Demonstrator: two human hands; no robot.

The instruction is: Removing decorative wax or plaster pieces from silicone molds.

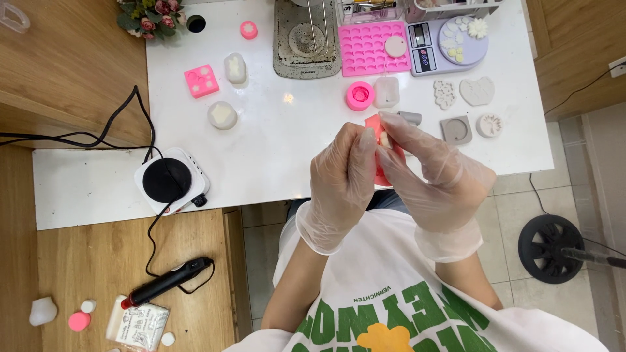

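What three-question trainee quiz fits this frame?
1. True or false: both hands wear clear gloves.
2. What do the hands hold? A) red mould B) black hotplate C) scale
3. What colour is the big tray of small cavities?

Key: 1 true; 2 A; 3 pink.

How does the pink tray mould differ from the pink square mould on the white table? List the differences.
The pink tray mould is the larger, a wide rectangle with many small cavities in rows; the pink square mould is a small block with only a few. The tray mould carries a pale round disc; the square mould carries nothing. The tray mould lies straight, the square one slightly turned. Both are pink and lie on the white table.
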